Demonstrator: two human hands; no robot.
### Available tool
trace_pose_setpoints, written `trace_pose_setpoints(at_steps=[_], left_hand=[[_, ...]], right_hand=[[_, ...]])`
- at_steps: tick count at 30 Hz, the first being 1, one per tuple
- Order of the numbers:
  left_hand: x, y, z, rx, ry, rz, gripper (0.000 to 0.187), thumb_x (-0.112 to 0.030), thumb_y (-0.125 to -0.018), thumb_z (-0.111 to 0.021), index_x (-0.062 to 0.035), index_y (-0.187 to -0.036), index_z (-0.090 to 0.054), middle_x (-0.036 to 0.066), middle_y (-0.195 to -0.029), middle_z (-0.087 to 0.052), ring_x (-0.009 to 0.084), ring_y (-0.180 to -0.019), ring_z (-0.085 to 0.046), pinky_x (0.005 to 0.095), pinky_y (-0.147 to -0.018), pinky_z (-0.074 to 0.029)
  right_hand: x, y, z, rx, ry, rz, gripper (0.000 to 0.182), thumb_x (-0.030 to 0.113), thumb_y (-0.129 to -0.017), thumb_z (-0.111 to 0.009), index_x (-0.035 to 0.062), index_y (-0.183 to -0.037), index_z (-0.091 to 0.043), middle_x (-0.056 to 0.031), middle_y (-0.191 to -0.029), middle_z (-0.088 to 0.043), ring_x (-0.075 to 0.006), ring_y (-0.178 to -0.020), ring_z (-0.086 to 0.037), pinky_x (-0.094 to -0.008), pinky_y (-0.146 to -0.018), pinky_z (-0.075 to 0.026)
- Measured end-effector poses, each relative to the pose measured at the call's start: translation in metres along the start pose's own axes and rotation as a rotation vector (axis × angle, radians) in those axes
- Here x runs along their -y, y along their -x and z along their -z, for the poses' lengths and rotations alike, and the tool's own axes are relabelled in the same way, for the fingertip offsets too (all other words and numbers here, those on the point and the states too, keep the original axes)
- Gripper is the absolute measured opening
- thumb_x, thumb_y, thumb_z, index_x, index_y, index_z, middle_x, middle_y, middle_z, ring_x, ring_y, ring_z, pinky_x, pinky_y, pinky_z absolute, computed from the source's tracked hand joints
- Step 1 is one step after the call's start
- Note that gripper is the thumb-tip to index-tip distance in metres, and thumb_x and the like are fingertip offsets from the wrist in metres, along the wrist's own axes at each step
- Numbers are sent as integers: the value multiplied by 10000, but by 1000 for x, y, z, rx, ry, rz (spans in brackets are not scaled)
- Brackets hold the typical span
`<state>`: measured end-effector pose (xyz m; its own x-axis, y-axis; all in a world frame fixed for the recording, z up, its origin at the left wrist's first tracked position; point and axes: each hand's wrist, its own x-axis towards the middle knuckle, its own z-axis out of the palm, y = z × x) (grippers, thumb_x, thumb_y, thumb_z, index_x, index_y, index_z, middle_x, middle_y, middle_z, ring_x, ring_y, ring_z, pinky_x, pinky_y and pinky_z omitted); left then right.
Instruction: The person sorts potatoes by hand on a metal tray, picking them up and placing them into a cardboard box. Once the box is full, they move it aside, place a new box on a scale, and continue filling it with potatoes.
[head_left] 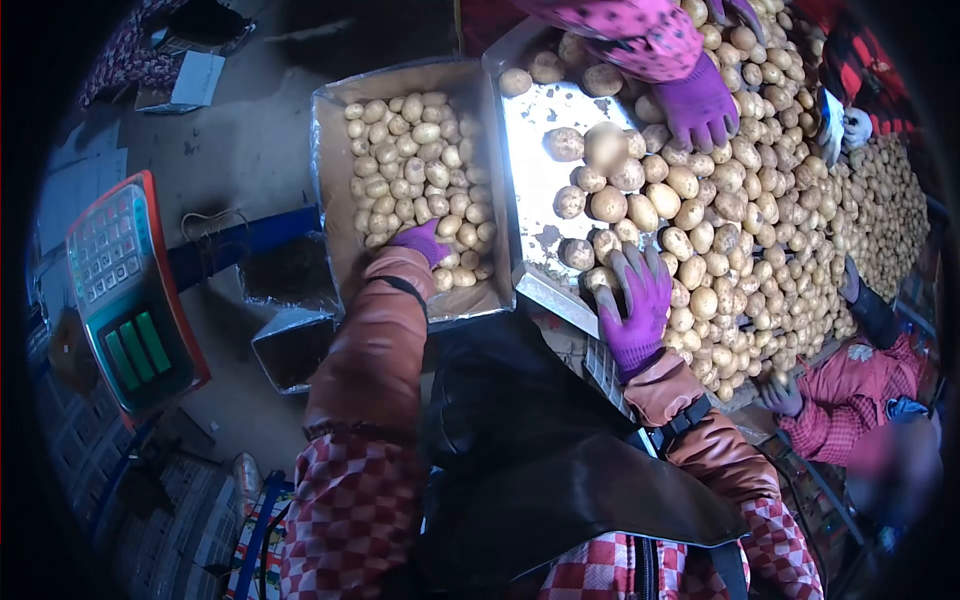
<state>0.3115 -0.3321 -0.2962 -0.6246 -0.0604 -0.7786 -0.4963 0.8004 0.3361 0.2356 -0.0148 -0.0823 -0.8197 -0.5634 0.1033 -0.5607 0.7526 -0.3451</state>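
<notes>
Resting my left hand [425, 241] among the boxed potatoes [415, 150], I have its fingers pointed down into them, towards the near edge of the cardboard box [333, 190]; the fingertips are hidden, so I cannot tell whether they close on one. The box stands right beside the left edge of the counter [525, 170], probably so that both lie within my reach at once, one arm to each. My right hand [637, 312] lies over the loose potatoes [715, 240] by the near left corner, fingers spread apart and clamped on nothing I can see, a pose that suits covering several rather than gripping one. A raised lip [555, 300] at that corner likely stops them rolling off towards me. They lie thick to the right and sparser at the left edge, where bright metal shows between them. Across from me, a co-worker's gloved hand [700, 108] is at the same heap. Well left of the box stands a red-edged keypad unit [115, 255], perhaps placed there to leave my arms room.
</notes>
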Motion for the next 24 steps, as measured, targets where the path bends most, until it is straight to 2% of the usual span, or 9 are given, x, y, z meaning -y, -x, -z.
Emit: trace_pose_setpoints(at_steps=[6,7,11,13,16,18,19,21,24], left_hand=[[9,19,7,-31,124,27,748,-423,-816,-691,-172,-1454,-392,165,-1273,-600,346,-1182,-576,447,-982,-465],[26,32,5,-201,296,-108,701,-419,-803,-713,-151,-1396,-453,151,-1158,-657,343,-1085,-633,456,-893,-514],[40,96,50,-532,683,132,602,-326,-860,-693,-135,-1384,-466,140,-1187,-639,303,-1079,-644,418,-807,-555],[7,119,73,-700,1098,-12,552,-263,-906,-663,-119,-1394,-451,126,-1191,-632,268,-1064,-650,382,-779,-566],[-74,171,113,-7,1488,-507,350,-202,-997,-544,-67,-1320,-538,86,-1174,-631,205,-1008,-649,346,-801,-555],[-72,97,70,-543,884,-424,312,-207,-966,-539,-97,-1252,-595,54,-1180,-640,231,-986,-665,394,-840,-539],[-81,75,64,-367,660,-260,329,-209,-923,-556,-126,-1239,-602,42,-1174,-646,244,-1001,-658,410,-853,-526],[-77,-1,-9,-522,-63,-338,378,-248,-812,-611,-215,-1188,-626,26,-1244,-616,264,-1115,-601,458,-889,-482],[-39,6,-32,-798,-418,-493,367,-259,-804,-627,-249,-1172,-622,28,-1343,-536,241,-1220,-530,488,-903,-460]], right_hand=[[-4,0,-2,-23,-10,9,488,218,-798,-699,100,-1263,-607,-130,-1316,-568,-395,-1240,-473,-530,-1066,-330],[-4,0,-2,-19,-18,8,489,222,-800,-697,100,-1265,-606,-130,-1318,-565,-394,-1246,-468,-530,-1069,-327],[-7,3,-4,-45,-47,20,492,228,-806,-693,98,-1272,-600,-131,-1327,-556,-390,-1267,-449,-529,-1078,-311],[-7,4,-5,-57,-66,21,491,226,-809,-692,95,-1272,-599,-132,-1329,-554,-388,-1275,-441,-529,-1080,-306],[-7,4,-4,-55,-52,24,488,226,-811,-690,90,-1270,-600,-136,-1330,-553,-389,-1273,-443,-529,-1082,-305],[-1,4,0,-15,-86,4,486,224,-811,-689,87,-1269,-600,-138,-1330,-552,-393,-1274,-443,-529,-1084,-305],[-1,0,1,-6,-95,-5,485,222,-811,-688,85,-1268,-601,-140,-1330,-552,-395,-1274,-443,-529,-1084,-305],[-7,2,-3,-25,-34,23,500,210,-802,-691,88,-1278,-595,-144,-1326,-555,-402,-1275,-443,-532,-1079,-314],[-7,2,-5,-24,-26,29,511,200,-795,-693,89,-1283,-592,-141,-1325,-556,-402,-1275,-444,-534,-1076,-317]])
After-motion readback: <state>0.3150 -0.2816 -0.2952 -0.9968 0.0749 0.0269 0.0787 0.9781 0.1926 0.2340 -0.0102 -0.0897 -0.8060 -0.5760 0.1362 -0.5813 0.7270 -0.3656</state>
